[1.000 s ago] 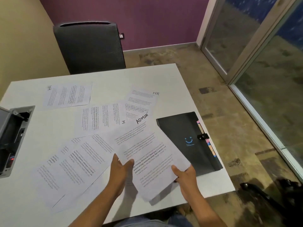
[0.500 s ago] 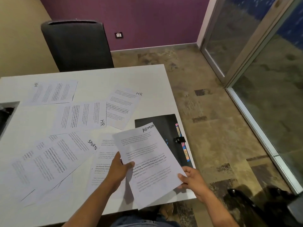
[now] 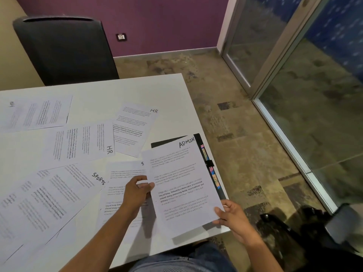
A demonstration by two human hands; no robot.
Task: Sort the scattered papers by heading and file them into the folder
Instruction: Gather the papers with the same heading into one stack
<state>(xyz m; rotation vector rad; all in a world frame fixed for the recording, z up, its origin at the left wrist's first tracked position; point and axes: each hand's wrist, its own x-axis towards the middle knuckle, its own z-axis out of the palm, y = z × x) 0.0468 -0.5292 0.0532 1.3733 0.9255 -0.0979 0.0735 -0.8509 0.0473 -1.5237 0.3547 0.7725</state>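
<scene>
From the head camera, two hands hold one sheet headed ADMIN (image 3: 180, 185) above the near right corner of the white counter (image 3: 88, 89); the left hand (image 3: 137, 193) pinches the sheet's left edge with thumb on top and fingers curled beneath, and the right hand (image 3: 231, 214) grips its lower right corner, thumb on the printed face; the sheet hangs tilted over a black folder (image 3: 198, 138), which lies at the counter's right edge and shows only its far end and a strip of coloured tabs (image 3: 213, 175) along its right side, with a small black clasp (image 3: 209, 163) midway; three sheets headed HR lie flat on the counter: one (image 3: 135, 128) just left of the folder's far end, one (image 3: 82, 144) turned sideways and overlapping the first one's left edge, and one (image 3: 37, 112) further left near the far side, its heading upside-down; one sheet headed SPORTS (image 3: 64, 191) lies fanned over further sheets at the near left, whose count and headings I cannot tell; one more sheet (image 3: 121, 173) lies under the left hand, its heading mostly covered by the ADMIN sheet, only a first letter S visible; one black chair (image 3: 64, 50) stands behind the counter's far side against a purple wall (image 3: 157, 20); one wall socket (image 3: 121, 37) sits low on that wall; glass doors (image 3: 314, 75) run along the right.
</scene>
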